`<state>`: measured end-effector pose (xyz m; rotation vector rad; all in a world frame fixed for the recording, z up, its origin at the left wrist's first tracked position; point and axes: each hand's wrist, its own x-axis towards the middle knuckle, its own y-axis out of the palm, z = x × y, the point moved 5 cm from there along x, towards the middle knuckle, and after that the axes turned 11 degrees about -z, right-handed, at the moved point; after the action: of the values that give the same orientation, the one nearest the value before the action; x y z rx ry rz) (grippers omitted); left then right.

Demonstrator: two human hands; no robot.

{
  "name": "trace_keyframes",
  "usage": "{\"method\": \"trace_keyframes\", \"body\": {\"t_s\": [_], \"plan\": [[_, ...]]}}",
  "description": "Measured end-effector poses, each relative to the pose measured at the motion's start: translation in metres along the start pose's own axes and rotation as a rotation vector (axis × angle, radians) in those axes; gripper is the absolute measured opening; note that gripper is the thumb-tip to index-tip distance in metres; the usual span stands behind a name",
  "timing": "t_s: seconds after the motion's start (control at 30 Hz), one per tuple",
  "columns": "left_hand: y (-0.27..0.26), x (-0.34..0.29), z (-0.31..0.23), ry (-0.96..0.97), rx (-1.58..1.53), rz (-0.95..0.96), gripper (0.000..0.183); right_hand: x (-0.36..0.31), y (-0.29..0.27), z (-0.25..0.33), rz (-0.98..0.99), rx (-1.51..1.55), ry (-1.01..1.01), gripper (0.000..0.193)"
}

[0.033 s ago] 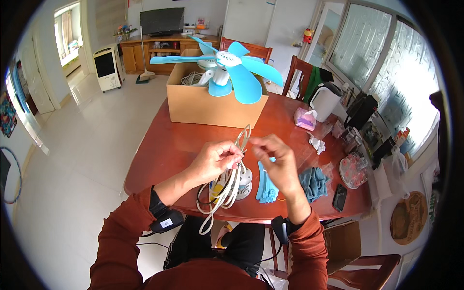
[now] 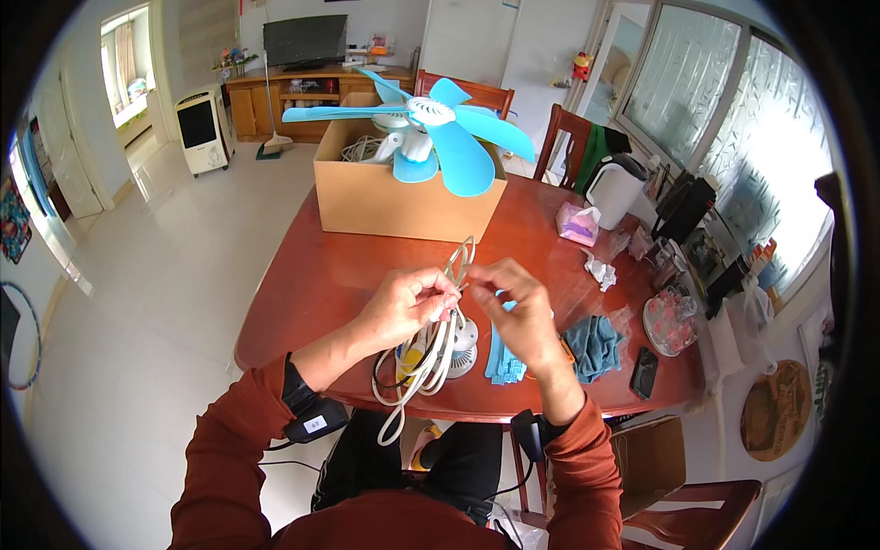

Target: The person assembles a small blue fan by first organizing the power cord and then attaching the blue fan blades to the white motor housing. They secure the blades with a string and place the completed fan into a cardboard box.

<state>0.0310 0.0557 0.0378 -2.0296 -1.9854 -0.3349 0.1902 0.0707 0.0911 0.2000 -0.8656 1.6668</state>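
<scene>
My left hand (image 2: 411, 307) is closed in a pinch around a looped white cable (image 2: 431, 368), whose coils hang past the table's front edge. Close by, on the right of the bundle, is my right hand (image 2: 521, 316), its fingers curled and its thumb and forefinger slightly apart by the cable. Behind the hanging loops a white round fan motor (image 2: 463, 353) rests on the table, and a yellow object partly hidden by the cable lies beside it. Light-blue fan blades (image 2: 502, 356) lie flat beneath my right hand.
A cardboard box (image 2: 403, 202) at the table's far side bears an assembled blue-bladed fan (image 2: 458, 137). To the right are a blue-grey cloth (image 2: 594, 348), a phone (image 2: 644, 373), a tissue pack (image 2: 578, 224), crumpled tissue (image 2: 600, 271) and a glass tray (image 2: 671, 323).
My right hand has shifted slightly, its fingertips coming nearer the cable on the left. An orange-edged item beside the cloth has come into sight. My left hand keeps its hold.
</scene>
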Motion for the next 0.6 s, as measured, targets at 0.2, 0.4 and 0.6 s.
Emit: {"method": "trace_keyframes", "body": {"t_s": [0.2,0.4,0.6], "plan": [[0.001,0.0,-0.003,0.018,-0.005,-0.006,0.008,-0.01,0.009,0.007,-0.15,-0.248,-0.285,0.012],[-0.003,0.007,0.001,-0.139,-0.125,0.012,0.006,-0.024,0.01,0.012,-0.25,-0.355,-0.324,0.012],[0.004,0.004,-0.006,-0.039,0.044,0.04,0.007,-0.034,0.013,-0.011,-0.152,-0.009,-0.122,0.01]]}}
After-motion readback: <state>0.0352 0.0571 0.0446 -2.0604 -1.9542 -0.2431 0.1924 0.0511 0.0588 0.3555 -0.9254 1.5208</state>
